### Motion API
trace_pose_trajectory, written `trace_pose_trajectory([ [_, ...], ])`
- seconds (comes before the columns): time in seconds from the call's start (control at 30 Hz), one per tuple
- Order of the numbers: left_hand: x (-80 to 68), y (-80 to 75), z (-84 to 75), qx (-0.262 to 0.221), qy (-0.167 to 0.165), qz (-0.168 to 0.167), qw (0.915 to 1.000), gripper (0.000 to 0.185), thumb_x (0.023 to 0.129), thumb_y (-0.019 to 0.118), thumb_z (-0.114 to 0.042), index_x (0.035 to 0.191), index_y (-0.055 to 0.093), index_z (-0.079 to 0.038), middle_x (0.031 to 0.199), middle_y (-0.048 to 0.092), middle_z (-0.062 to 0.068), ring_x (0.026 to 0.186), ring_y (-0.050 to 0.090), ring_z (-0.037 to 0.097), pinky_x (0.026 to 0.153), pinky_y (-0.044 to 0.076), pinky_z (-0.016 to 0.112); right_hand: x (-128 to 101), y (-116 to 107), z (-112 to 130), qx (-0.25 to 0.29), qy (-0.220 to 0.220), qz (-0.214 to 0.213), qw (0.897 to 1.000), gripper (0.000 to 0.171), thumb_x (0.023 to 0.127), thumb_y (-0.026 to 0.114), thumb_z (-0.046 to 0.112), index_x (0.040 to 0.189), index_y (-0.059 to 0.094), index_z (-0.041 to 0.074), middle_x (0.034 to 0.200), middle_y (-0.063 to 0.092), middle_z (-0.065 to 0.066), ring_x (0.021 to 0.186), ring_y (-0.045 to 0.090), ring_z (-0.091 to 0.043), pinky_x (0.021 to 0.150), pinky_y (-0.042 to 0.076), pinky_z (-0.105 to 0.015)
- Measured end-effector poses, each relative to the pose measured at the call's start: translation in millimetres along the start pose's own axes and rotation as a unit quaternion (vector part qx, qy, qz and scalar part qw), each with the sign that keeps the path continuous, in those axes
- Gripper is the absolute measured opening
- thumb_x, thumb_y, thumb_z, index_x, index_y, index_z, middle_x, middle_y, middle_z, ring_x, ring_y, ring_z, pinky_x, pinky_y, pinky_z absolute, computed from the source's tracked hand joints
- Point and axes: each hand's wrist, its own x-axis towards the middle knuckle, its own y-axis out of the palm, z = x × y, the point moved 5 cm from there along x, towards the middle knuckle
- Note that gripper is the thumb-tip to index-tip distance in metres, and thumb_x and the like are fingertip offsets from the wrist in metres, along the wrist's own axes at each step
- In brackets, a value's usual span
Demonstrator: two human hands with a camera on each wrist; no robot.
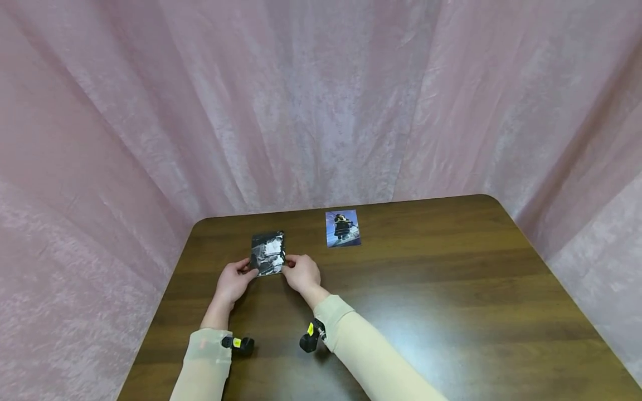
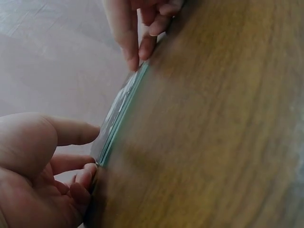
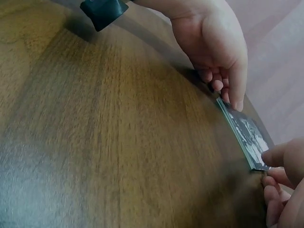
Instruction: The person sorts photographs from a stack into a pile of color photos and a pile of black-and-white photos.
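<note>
Left hand (image 1: 233, 281), right hand (image 1: 303, 273) pinch black-and-white card stack (image 1: 268, 252). Rightward, blue photo card (image 1: 343, 229) on brown wooden table (image 1: 436, 284); pink curtain (image 1: 321, 111) behind.

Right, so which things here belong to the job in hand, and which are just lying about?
In the job:
black-and-white picture stack
left hand and right hand, both pinching it

Seemingly just about:
blue picture, flat on the table, untouched, though it may belong too
pink curtain, backdrop only
</note>
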Motion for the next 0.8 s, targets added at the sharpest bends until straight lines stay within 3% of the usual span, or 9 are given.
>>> trace_pose_trajectory([
  [0.27, -4.2, -0.7, 4.0, 0.003, 0.0, 0.01, 0.9999, 0.059, 0.103, 0.071, -0.02, 0.151, 0.053, 0.009, 0.137, 0.06, 0.028, 0.124, 0.053, 0.04, 0.113, 0.04, 0.057, -2.9, 13.2, -1.1, -0.043, 0.012, -0.024, 0.999, 0.036, 0.096, 0.077, 0.029, 0.13, 0.08, 0.023, 0.116, 0.073, -0.013, 0.108, 0.067, -0.04, 0.085, 0.054, -0.05],
  [0.4, -4.7, -1.6, 4.7, -0.002, -0.001, 0.009, 1.0, 0.06, 0.103, 0.071, -0.021, 0.151, 0.053, 0.009, 0.137, 0.06, 0.029, 0.125, 0.053, 0.041, 0.112, 0.04, 0.056, -3.2, 13.8, 0.5, -0.058, 0.018, -0.002, 0.998, 0.04, 0.098, 0.075, 0.032, 0.137, 0.077, 0.023, 0.128, 0.069, -0.017, 0.114, 0.064, -0.04, 0.092, 0.052, -0.05],
  [0.57, -5.9, -3.1, 6.9, -0.002, -0.01, 0.01, 0.9999, 0.062, 0.103, 0.07, -0.023, 0.154, 0.051, 0.007, 0.138, 0.058, 0.028, 0.124, 0.051, 0.041, 0.112, 0.039, 0.056, -7.2, 9.6, 5.4, -0.047, 0.014, 0.021, 0.999, 0.041, 0.1, 0.073, 0.033, 0.14, 0.074, 0.021, 0.135, 0.067, -0.019, 0.119, 0.063, -0.042, 0.098, 0.051, -0.049],
  [0.8, -9.2, -3.2, 8.9, -0.012, -0.011, -0.006, 0.9999, 0.059, 0.103, 0.07, -0.022, 0.153, 0.053, 0.005, 0.131, 0.059, 0.024, 0.116, 0.052, 0.036, 0.102, 0.041, 0.048, -9.2, 8.0, 5.1, -0.019, 0.006, 0.005, 1.0, 0.038, 0.099, 0.074, 0.031, 0.135, 0.077, 0.021, 0.131, 0.072, -0.017, 0.118, 0.066, -0.042, 0.096, 0.053, -0.047],
])
